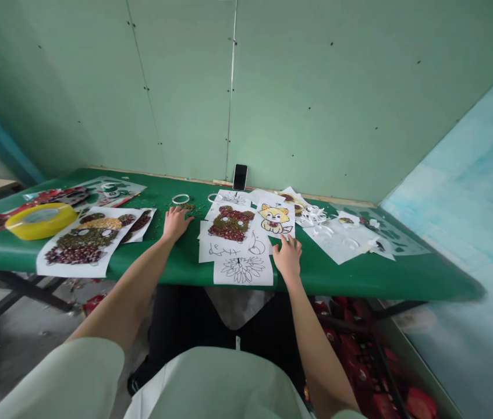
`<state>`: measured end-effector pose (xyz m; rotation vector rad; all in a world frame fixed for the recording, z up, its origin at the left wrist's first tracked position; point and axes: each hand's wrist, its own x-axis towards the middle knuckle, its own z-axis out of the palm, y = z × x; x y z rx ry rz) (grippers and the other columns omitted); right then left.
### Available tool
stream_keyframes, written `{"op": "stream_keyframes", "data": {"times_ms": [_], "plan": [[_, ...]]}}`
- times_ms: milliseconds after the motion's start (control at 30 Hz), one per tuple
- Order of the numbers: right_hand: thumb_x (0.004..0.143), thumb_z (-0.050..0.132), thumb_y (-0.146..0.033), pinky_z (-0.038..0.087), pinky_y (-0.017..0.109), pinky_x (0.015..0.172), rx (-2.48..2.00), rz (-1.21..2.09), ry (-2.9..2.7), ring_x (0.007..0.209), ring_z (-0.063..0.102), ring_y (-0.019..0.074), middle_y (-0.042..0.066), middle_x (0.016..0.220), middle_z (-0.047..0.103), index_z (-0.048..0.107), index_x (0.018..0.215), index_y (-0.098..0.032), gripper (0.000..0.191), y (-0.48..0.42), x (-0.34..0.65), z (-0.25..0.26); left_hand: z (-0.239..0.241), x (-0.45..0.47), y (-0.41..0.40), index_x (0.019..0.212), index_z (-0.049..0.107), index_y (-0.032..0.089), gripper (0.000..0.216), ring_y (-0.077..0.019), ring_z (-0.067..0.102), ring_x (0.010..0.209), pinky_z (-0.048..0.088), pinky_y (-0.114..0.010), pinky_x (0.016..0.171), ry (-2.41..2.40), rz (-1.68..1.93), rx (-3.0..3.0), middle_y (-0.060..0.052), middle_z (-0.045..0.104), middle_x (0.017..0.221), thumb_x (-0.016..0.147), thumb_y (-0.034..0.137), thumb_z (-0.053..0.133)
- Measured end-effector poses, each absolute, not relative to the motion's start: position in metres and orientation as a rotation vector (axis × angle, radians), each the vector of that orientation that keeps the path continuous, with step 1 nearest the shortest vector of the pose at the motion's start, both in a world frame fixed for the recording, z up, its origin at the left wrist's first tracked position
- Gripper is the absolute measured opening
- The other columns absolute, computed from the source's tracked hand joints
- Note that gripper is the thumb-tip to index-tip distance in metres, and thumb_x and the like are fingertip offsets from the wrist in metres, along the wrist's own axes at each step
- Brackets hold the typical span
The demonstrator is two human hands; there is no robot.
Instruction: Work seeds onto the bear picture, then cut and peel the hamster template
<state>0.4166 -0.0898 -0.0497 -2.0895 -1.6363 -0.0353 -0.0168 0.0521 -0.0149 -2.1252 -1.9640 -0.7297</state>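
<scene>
1. Fingers of the left hand (176,224) lie loosely side by side, palm down, with the thumb held out to the right; nothing is seen pinched between them. Just beyond the fingertips, small scattered greenish seeds (190,207) lie on the green smooth-covered table (346,276), with a thin white ring (180,199) farther off.
2. On the right hand (287,259), thumb and fingers are spread apart, with no object seen in the gap. The fingertips reach the near edge of a white paper sheet with a yellow cartoon cat (275,219); whether they press on it or hover just above, I cannot tell.
3. Between the hands lies a white paper sheet with a bear figure in green and dark-red seeds (231,223). It is right of the left thumb, and left and slightly far of the right hand; both hands are apart from it.
4. The bear's head points far and its body near, so its upright axis runs near to far. Overlapping papers make the sheet's own long side hard to judge.
5. The cat sheet is directly far of the right fingertips, its figure also head-far. The right hand is clearly nearer to it than the left.
6. Nearest the table's front edge, between the forearms, is a white sheet with a black-outlined, many-petalled flower (243,271).
</scene>
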Motion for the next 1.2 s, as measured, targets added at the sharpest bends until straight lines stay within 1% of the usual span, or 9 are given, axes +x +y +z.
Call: {"op": "stream_keyframes", "data": {"times_ms": [233,300,433,500,600,733,867,1000,1200], "plan": [[0.106,0.045,-0.032,0.039,0.056,0.115,-2.061,-0.045,-1.63,0.146,0.041,0.0424,0.018,0.162,0.057,0.064,0.156,-0.017,0.056,-0.089,0.418,-0.052,-0.02,-0.022,0.058,0.121,0.084,0.025,0.03,-0.0453,0.052,0.13,0.041,-0.061,0.108,-2.048,-0.761,-2.164,-0.018,0.072,0.129,0.105,0.035,0.06],[0.106,0.045,-0.032,0.04,0.056,0.115,-2.047,-0.03,-1.634,0.144,0.042,0.0425,0.018,0.16,0.059,0.065,0.155,-0.017,0.055,-0.089,0.418,-0.051,-0.02,-0.022,0.058,0.118,0.084,0.024,0.027,-0.044,0.051,0.129,0.04,-0.06,0.109,-2.038,-0.767,-2.177,-0.017,0.072,0.127,0.105,0.034,0.062],[0.105,0.046,-0.03,0.041,0.055,0.113,-2.014,-0.02,-1.648,0.14,0.045,0.0418,0.019,0.153,0.064,0.068,0.15,-0.016,0.052,-0.089,0.418,-0.052,-0.018,-0.021,0.062,0.12,0.08,0.016,0.025,-0.0385,0.049,0.13,0.037,-0.054,0.112,-1.853,-0.779,-2.284,-0.016,0.073,0.126,0.106,0.031,0.065],[0.105,0.047,-0.03,0.041,0.055,0.112,-1.998,-0.032,-1.653,0.138,0.047,0.0411,0.019,0.15,0.066,0.069,0.148,-0.016,0.051,-0.089,0.418,-0.052,-0.018,-0.02,0.065,0.119,0.08,0.016,0.023,-0.0369,0.049,0.131,0.037,-0.052,0.113,-1.778,-0.776,-2.327,-0.015,0.074,0.126,0.106,0.029,0.066],[0.105,0.046,-0.03,0.041,0.054,0.112,-1.983,-0.035,-1.649,0.137,0.047,0.0409,0.019,0.149,0.067,0.069,0.148,-0.017,0.05,-0.088,0.419,-0.054,-0.019,-0.02,0.069,0.115,0.082,0.017,0.02,-0.038,0.049,0.132,0.038,-0.052,0.112,-1.8,-0.765,-2.309,-0.015,0.074,0.125,0.104,0.029,0.069],[0.105,0.045,-0.031,0.04,0.054,0.112,-1.983,-0.035,-1.648,0.136,0.047,0.0404,0.018,0.148,0.068,0.068,0.147,-0.018,0.05,-0.088,0.419,-0.055,-0.023,-0.023,0.074,0.11,0.083,0.016,0.022,-0.0373,0.052,0.128,0.04,-0.053,0.11,-1.789,-0.756,-2.349,-0.016,0.075,0.12,0.106,0.028,0.066],[0.106,0.045,-0.031,0.041,0.053,0.111,-1.981,-0.032,-1.661,0.136,0.048,0.04,0.018,0.146,0.069,0.068,0.147,-0.018,0.049,-0.09,0.418,-0.053,-0.027,-0.025,0.079,0.102,0.084,0.02,0.021,-0.0387,0.056,0.124,0.044,-0.053,0.106,-1.782,-0.772,-2.342,-0.016,0.077,0.117,0.104,0.031,0.066],[0.106,0.045,-0.03,0.041,0.053,0.112,-1.982,-0.009,-1.664,0.136,0.049,0.0405,0.018,0.146,0.069,0.068,0.147,-0.017,0.049,-0.091,0.417,-0.05,-0.029,-0.025,0.085,0.096,0.084,0.023,0.025,-0.0382,0.058,0.124,0.047,-0.053,0.106,-1.615,-0.78,-2.42,-0.015,0.079,0.115,0.103,0.031,0.062],[0.107,0.045,-0.028,0.04,0.051,0.112,-2.007,0.001,-1.665,0.136,0.05,0.0396,0.018,0.147,0.069,0.069,0.146,-0.016,0.047,-0.093,0.416,-0.047,-0.025,-0.02,0.085,0.1,0.08,0.021,0.029,-0.0362,0.059,0.122,0.049,-0.051,0.105,-1.465,-0.603,-2.479,-0.017,0.076,0.113,0.106,0.03,0.053]]}}
